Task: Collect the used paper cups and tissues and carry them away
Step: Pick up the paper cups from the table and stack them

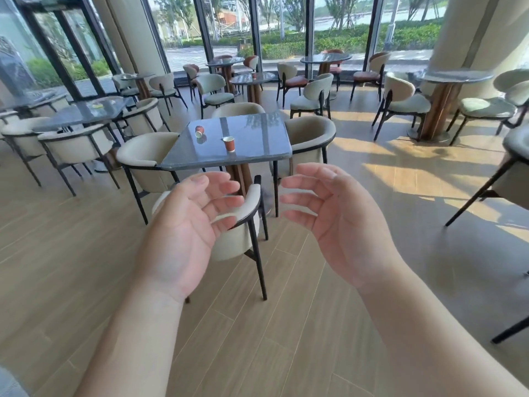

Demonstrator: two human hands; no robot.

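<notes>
Paper cups not yet picked up, both lying well beyond the hands. Nearest the camera: left hand (186, 227) and right hand (340, 222) raised side by side, palms turned toward each other, fingers relaxed and loosely curved, holding nothing, touching nothing. Just behind the hands: cream chair (243, 230) with black legs, pushed toward a square grey worktop (257, 156) with a glossy surface. On that worktop: upright red paper cup (229, 143) near the middle, toward the front edge; tipped red paper cup (199, 131) on its side, farther back and to the left, well apart from the first. More cream chairs around the worktop. Farther off: another small red cup (253, 75) on a round worktop (252, 78), too small to tell more. Beyond: more round worktops and chairs, pale wood floor, tall windows with greenery outside.
</notes>
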